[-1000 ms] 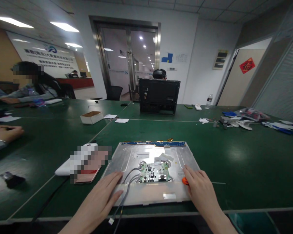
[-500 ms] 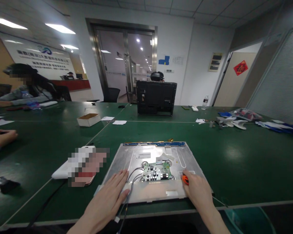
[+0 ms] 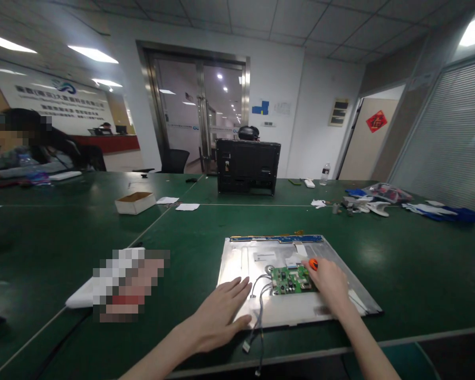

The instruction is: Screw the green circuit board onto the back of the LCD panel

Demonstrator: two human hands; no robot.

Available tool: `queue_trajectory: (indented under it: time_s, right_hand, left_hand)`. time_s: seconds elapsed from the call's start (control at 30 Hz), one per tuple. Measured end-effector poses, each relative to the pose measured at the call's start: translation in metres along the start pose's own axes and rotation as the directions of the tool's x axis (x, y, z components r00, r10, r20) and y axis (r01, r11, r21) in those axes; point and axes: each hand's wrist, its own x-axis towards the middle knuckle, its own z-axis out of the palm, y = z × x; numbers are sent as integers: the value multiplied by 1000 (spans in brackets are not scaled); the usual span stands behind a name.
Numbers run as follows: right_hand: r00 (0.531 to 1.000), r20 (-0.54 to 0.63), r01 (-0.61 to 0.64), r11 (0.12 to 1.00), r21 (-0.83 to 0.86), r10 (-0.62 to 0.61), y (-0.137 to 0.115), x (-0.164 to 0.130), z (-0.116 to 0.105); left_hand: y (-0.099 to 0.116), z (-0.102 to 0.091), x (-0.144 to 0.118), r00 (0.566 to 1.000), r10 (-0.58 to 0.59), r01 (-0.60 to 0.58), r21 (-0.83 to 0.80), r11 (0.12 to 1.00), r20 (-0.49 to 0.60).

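Note:
A silver flat display panel [image 3: 301, 316] lies back side up on the table before me, a blue strip along its far edge. Fixed near its middle is a green circuit board [image 3: 291, 279], with dark cables [image 3: 260, 311] running from its left side over the panel's near edge. My left hand [image 3: 225, 311] rests flat with fingers spread at the panel's left edge. Over the board's right end, my right hand [image 3: 332, 285] is closed around a screwdriver [image 3: 313, 264]; only its orange handle end shows, and its tip is hidden.
White and pinkish blurred items [image 3: 103, 285] lie to the left. Farther back are an open white box [image 3: 135, 203], paper slips [image 3: 187, 207] and a large black monitor [image 3: 248, 168]. Gloves and a plastic bag [image 3: 386, 193] lie at back right. A person [image 3: 35, 142] sits at far left.
The panel has shifted right and turned slightly on the table. My left hand has followed its left edge; my right hand with the screwdriver has moved up to the board's right end.

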Motion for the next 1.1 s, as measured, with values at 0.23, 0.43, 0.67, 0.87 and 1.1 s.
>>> queue_trajectory:
  time_s: [0.23, 0.43, 0.67, 0.87, 1.1]
  right_hand:
    - [1000, 23, -19, 1000, 0, 19, 33, 13, 13]
    - [999, 49, 17, 1000, -13, -17, 65, 18, 15]
    - [997, 75, 11, 999, -52, -7, 93, 31, 14]
    - [997, 70, -3, 997, -79, 8, 113, 49, 12]
    - [998, 60, 33, 999, 15, -34, 159, 37, 19]
  left_hand:
    - [12, 13, 35, 992, 125, -126, 4, 992, 30]
    - [25, 19, 51, 990, 143, -143, -23, 989, 5]
    - [32, 37, 75, 976, 201, -204, -37, 978, -80]
    - [45, 47, 103, 969, 202, -204, -3, 979, -145]
    - [55, 51, 123, 963, 213, -216, -3, 976, -166]
